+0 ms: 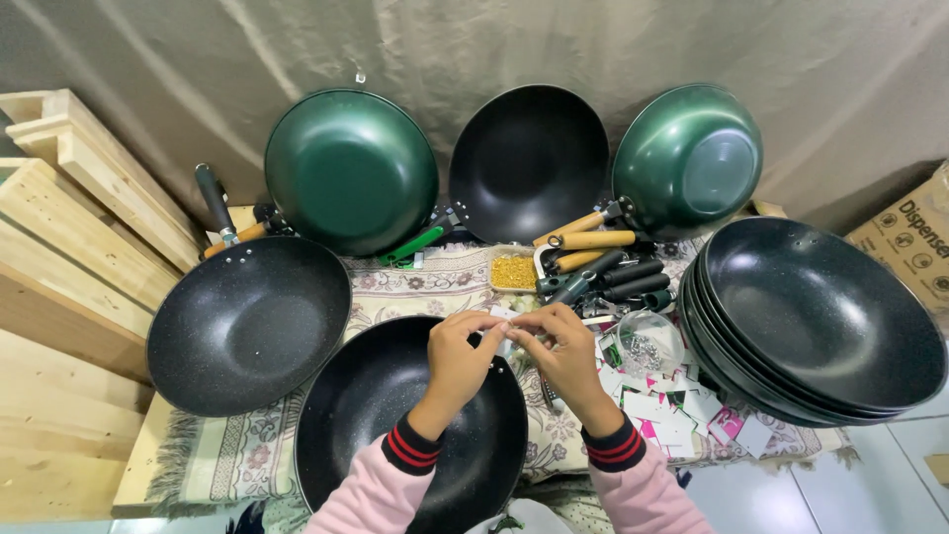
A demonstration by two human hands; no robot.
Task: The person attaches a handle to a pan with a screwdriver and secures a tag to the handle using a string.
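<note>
Woks ring the fingers: a stack of speckled black woks (825,321) to their right, a matte black round wok (410,425) directly beneath them. Left hand (457,361) and right hand (566,358) meet above its far rim, fingers pinched on a small white tag (504,314). Glossy paper tags (672,410) lie scattered just right of the fingers.
</note>
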